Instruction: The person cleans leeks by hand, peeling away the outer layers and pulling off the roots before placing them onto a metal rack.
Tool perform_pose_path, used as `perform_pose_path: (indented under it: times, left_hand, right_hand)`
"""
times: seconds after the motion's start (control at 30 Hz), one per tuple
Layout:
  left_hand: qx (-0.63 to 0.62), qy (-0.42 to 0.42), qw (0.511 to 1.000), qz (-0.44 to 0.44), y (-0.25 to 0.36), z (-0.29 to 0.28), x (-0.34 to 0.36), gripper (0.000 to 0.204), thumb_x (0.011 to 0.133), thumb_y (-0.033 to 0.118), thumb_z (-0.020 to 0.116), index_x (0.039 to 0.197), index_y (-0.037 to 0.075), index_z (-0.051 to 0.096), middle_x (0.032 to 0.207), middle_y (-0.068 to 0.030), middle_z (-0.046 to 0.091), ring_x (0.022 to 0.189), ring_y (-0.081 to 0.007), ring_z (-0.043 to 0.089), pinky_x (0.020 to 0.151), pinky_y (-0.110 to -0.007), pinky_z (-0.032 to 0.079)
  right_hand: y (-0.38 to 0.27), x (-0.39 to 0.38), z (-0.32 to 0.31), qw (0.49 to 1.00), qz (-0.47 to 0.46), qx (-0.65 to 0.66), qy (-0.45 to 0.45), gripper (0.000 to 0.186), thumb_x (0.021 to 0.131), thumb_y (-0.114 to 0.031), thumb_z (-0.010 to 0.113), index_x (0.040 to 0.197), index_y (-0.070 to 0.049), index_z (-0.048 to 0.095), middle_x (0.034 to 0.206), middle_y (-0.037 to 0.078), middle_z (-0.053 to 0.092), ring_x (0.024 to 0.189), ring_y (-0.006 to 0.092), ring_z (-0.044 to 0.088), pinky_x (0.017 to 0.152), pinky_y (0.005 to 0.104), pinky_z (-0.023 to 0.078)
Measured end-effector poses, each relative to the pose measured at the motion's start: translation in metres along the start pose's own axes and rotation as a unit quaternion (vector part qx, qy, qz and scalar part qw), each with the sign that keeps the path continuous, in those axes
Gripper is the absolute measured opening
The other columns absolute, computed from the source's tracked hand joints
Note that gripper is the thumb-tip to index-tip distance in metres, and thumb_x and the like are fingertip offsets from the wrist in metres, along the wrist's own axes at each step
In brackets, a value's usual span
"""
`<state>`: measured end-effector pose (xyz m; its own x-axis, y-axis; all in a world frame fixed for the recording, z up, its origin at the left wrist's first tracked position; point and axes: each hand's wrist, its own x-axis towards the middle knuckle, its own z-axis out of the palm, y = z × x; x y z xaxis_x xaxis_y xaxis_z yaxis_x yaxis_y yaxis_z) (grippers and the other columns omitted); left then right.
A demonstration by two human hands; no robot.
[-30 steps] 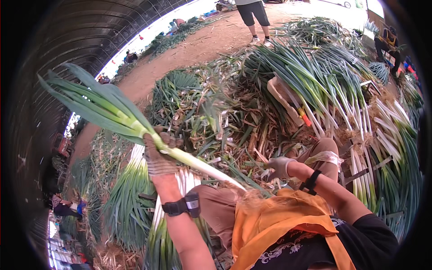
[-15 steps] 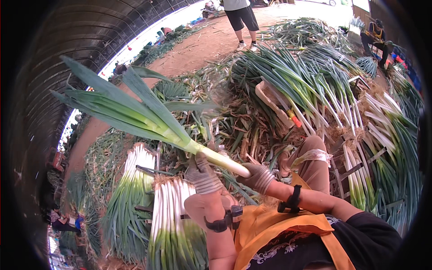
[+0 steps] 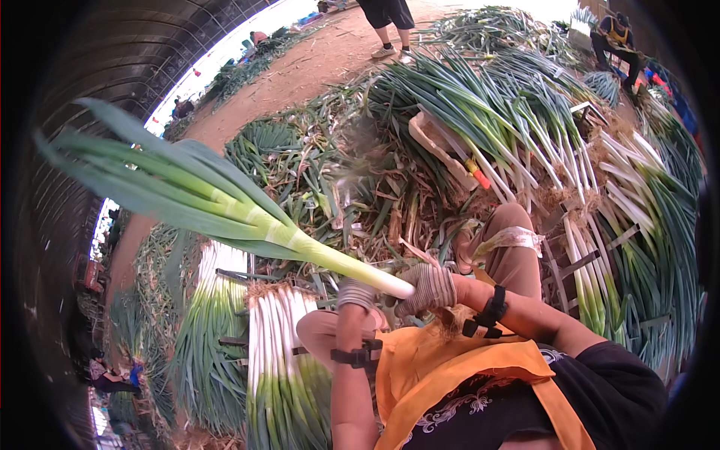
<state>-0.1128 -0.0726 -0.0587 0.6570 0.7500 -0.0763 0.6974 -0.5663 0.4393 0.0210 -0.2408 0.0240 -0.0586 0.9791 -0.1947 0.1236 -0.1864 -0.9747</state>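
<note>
A large leek (image 3: 270, 232) lies diagonally across the view, green leaves to the upper left and white stalk toward me. My striped-gloved left hand (image 3: 359, 292) is closed under its lower stalk, fingers partly hidden behind it. My right hand (image 3: 428, 286), gloved likewise, is closed around the stalk near the white end. Both hands sit just above my orange apron (image 3: 457, 367). Loose roots show below the right hand.
Leek bundles (image 3: 277, 360) stand left; more leeks (image 3: 637, 232) lie right with metal bars and a beige tray (image 3: 435, 146). Leaf scraps (image 3: 315, 142) cover the ground ahead. Beyond are a dirt path (image 3: 262, 82), a standing person (image 3: 386, 19) and a seated person (image 3: 621, 41).
My left hand has moved down and right along with the leek. My right hand, apart from the leek a second ago, has come onto its white end and grips it.
</note>
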Motion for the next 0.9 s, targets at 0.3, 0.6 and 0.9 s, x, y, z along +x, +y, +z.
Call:
perform_pose_path:
  times: [0.3,0.6,0.9]
  left_hand:
    - [-0.833,0.093,0.535,0.109,0.095,-0.135,-0.035,0.026,0.083,0.017,0.057,0.105,0.006,0.049,0.075,-0.0061,0.057,0.071,-0.0164,0.055,0.065,-0.033,0.049]
    - [-0.802,0.018,0.568,0.184,0.082,-0.125,-0.016,0.023,0.084,0.021,0.057,0.102,0.009,0.05,0.063,0.0014,0.047,0.053,-0.0112,0.046,0.056,-0.031,0.041]
    - [-0.803,0.014,0.557,0.213,0.032,-0.187,-0.004,0.03,0.084,0.029,0.055,0.103,0.006,0.052,0.056,0.006,0.043,0.047,-0.0059,0.043,0.048,-0.026,0.038]
  right_hand:
    - [0.011,0.019,0.011,0.973,-0.123,-0.115,0.159,0.068,0.064,-0.022,0.073,0.123,-0.011,0.041,0.084,0.011,0.061,0.073,0.0221,0.06,0.067,0.0317,0.048]
    - [-0.032,0.045,0.007,0.831,-0.14,0.535,0.057,0.039,0.082,-0.013,0.056,0.117,0.003,0.046,0.089,0.006,0.057,0.077,0.0112,0.054,0.07,0.0272,0.045]
    - [0.056,-0.011,-0.03,0.99,-0.126,-0.022,-0.062,0.015,0.082,-0.016,0.052,0.08,-0.003,0.058,0.078,0.008,0.058,0.069,0.0146,0.053,0.061,0.0289,0.043]
